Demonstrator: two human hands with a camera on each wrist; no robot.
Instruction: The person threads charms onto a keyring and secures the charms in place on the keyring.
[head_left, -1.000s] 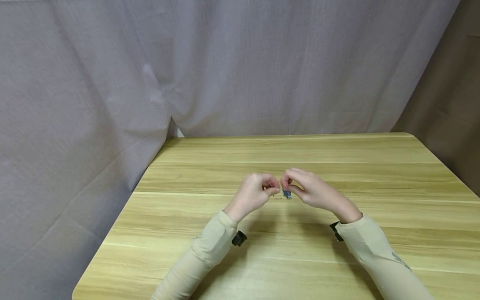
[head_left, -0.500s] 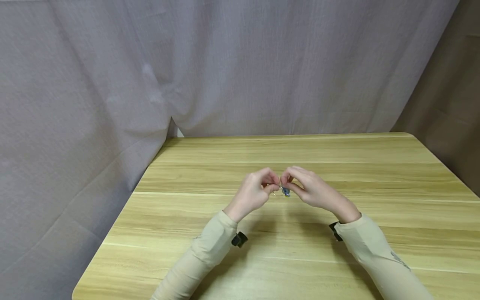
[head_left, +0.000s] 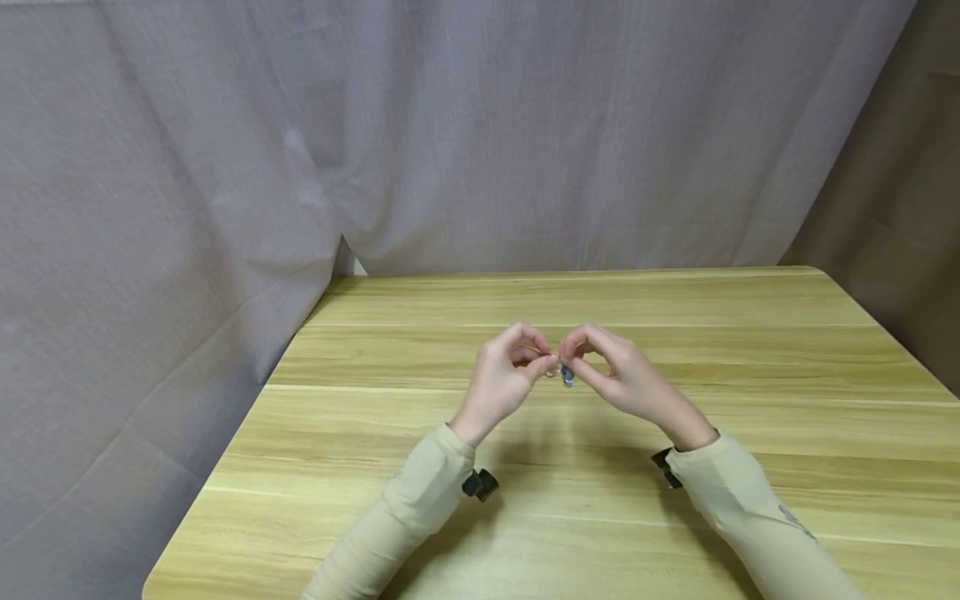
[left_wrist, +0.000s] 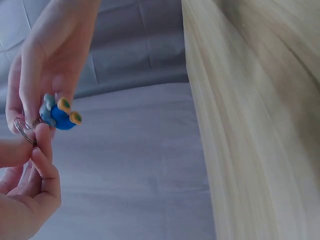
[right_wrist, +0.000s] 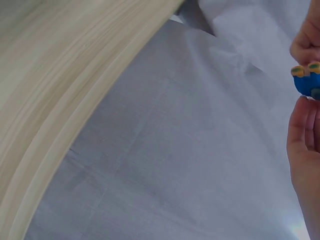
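Between the two hands is a keychain, a small blue figure (left_wrist: 61, 117) with orange-yellow feet, joined to a silvery metal ring (left_wrist: 22, 131). My left hand (head_left: 504, 375) pinches the ring between thumb and fingers. From the other side, my right hand (head_left: 617, 377) pinches the keychain where the ring meets the figure, its fingertips hiding that spot. In the head view the figure hangs just below the right fingertips, over the table. The right wrist view shows the blue figure (right_wrist: 305, 84) at its right edge, close above my right fingers.
A wood-grain table (head_left: 420, 300) lies beneath both hands. Grey cloth (head_left: 480, 133) hangs behind it and down its left side, with darker brown cloth (head_left: 885, 192) at the right. Black straps (head_left: 480, 483) show at the sleeve cuffs.
Both hands have risen slightly away from the person, still pinching the keychain. The figure has turned and shifted a little left and up; less of the ring shows below the left fingers.
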